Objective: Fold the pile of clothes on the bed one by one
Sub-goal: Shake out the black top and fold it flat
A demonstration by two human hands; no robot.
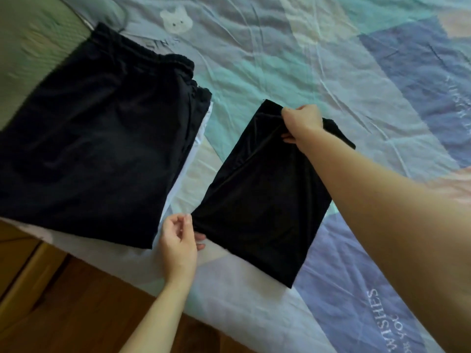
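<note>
A small black garment (265, 200) lies folded into a narrow rectangle on the patterned bedspread (356, 85), near the bed's front edge. My right hand (302, 123) grips its far end, bunching the cloth. At its near left corner my left hand (179, 238) pinches the fabric between thumb and fingers. To the left lies a larger dark garment (96, 149) with an elastic waistband, spread flat on top of a white piece of clothing (201, 138) whose edge shows beside it.
The bedspread is blue, teal and lavender with a white bear print (176, 20) and lettering. A green pillow or cushion (33, 44) sits at the far left. Wooden floor (76, 301) shows below the bed's edge.
</note>
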